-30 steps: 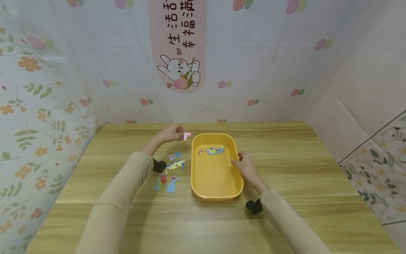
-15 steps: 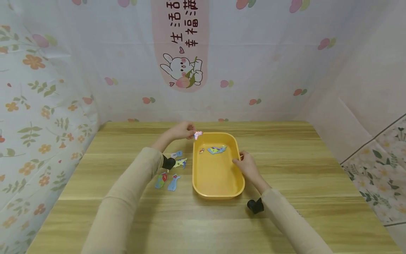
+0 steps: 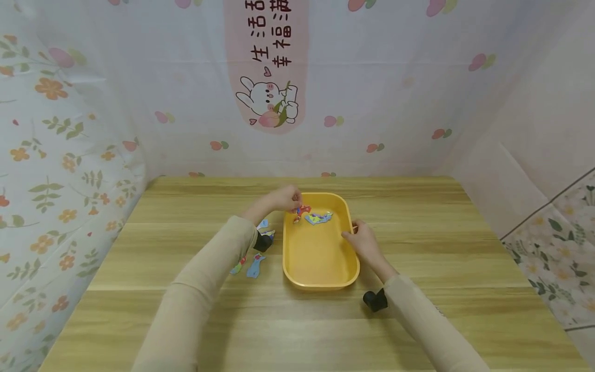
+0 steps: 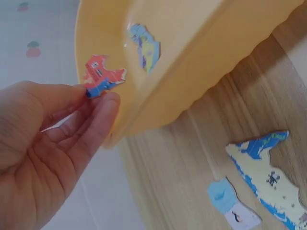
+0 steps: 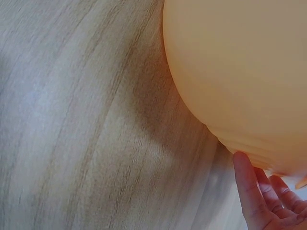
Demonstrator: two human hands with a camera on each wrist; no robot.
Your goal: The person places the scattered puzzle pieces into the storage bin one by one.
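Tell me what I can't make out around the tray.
Head: part of the green-and-red piece, behind the left sleeve.
Left wrist: one end of the cream piece, cut off by the right edge.
Left wrist: part of the red-and-blue piece, covered by the left hand.
Right wrist: the inside of the yellow tray, behind its outer wall.

I count one table [image 3: 418, 222], one yellow tray [image 3: 321, 258], two hands [image 3: 285, 198] [image 3: 364, 244], two black wrist devices [image 3: 264, 242] [image 3: 375, 299] and, allowing for partial occlusion, probably seven printed pieces [image 3: 318, 219] [image 3: 304, 209] [image 3: 296, 219] [image 3: 263, 223] [image 3: 269, 234] [image 3: 238, 266] [image 3: 255, 266].
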